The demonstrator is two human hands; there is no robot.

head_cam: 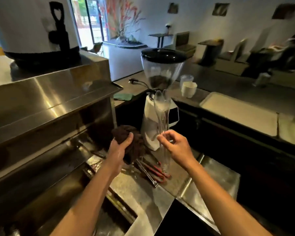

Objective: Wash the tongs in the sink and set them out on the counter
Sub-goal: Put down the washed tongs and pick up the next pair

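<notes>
While the right hand point(176, 145) pinches clear plastic tongs point(162, 114) upright at frame centre, the left hand point(120, 147) clamps a dark cloth point(133, 142) — drying step, seemingly. Red-handled tongs point(153, 171) lie on the counter point(211, 174) below. Next — lay the clear pair beside them.

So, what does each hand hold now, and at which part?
The right hand pinches clear plastic tongs at mid-length, tips upward. The left hand grips a dark brown cloth bunched around its lower side.

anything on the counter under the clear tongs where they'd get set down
Yes. The clear plastic tongs in the right hand hang directly above red-handled metal tongs already lying on the steel counter. Bare counter shows to their right.
</notes>
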